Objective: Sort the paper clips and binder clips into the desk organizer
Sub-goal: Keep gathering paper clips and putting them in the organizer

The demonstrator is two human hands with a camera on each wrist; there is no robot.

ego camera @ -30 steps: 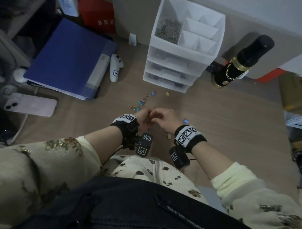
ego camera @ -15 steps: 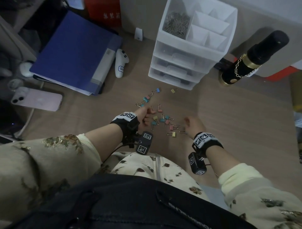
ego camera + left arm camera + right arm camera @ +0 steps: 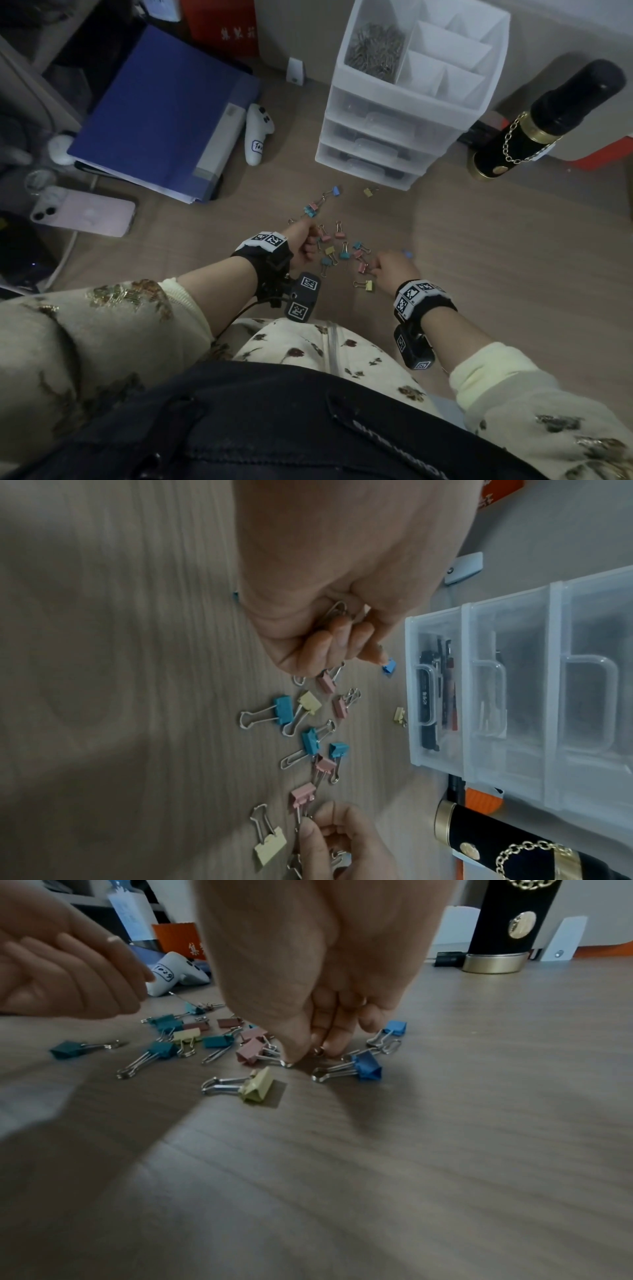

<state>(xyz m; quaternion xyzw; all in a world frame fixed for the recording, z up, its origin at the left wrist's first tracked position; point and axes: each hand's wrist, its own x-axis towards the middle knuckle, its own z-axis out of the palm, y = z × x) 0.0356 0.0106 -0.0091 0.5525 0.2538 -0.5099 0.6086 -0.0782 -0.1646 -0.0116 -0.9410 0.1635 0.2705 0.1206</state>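
Pinching paper clip (image 3: 318,1051) right hand (image 3: 394,267); left hand (image 3: 303,240) clutching paper clips (image 3: 337,610)

A wood-grain desk (image 3: 496,260) fills the dim scene. A beige wall (image 3: 301,37) rises at the desk's far edge, a small white stand (image 3: 295,71) leaning against its foot.

Binder clips (image 3: 337,245) scattered on desk (image 3: 496,274), before organizer (image 3: 404,113); folder (image 3: 164,113) left, bottle (image 3: 534,126) right.
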